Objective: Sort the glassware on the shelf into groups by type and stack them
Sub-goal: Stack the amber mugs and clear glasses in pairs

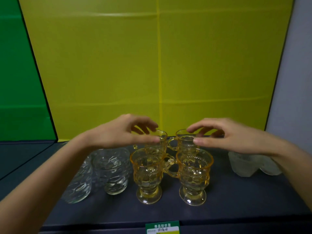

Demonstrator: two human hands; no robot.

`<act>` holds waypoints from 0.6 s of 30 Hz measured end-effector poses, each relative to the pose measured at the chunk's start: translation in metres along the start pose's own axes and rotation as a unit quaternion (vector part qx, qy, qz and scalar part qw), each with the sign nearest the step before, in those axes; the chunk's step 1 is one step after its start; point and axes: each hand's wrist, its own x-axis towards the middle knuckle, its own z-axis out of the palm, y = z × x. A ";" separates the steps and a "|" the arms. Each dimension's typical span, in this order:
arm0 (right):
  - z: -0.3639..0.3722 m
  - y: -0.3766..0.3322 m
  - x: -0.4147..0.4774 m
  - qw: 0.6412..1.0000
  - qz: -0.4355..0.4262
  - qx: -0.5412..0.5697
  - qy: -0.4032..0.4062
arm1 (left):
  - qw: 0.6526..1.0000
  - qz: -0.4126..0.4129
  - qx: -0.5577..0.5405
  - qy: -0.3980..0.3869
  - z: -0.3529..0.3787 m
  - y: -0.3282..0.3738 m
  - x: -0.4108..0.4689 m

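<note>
Four amber footed glass mugs with handles stand in a two-by-two block on the dark shelf (pixel 236 200). The front left mug (pixel 148 173) and front right mug (pixel 194 174) are untouched. My left hand (pixel 121 132) hovers at the rim of the back left mug (pixel 162 139), thumb in front of it and fingers curved loosely over it. My right hand (pixel 228 135) is mirrored at the back right mug (pixel 184 141). Neither hand plainly grips its mug. Two clear dimpled tumblers (pixel 111 169) (pixel 79 183) stand at the left under my left forearm.
Frosted white glassware (pixel 249 164) sits at the right, partly hidden by my right wrist. A yellow panel (pixel 118 65) closes the back of the shelf. A green price label (pixel 163 228) hangs on the shelf's front edge.
</note>
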 end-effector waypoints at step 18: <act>0.009 -0.003 -0.020 0.993 0.034 -0.082 -0.081 | 0.983 -0.043 0.159 -0.083 0.022 0.013 -0.011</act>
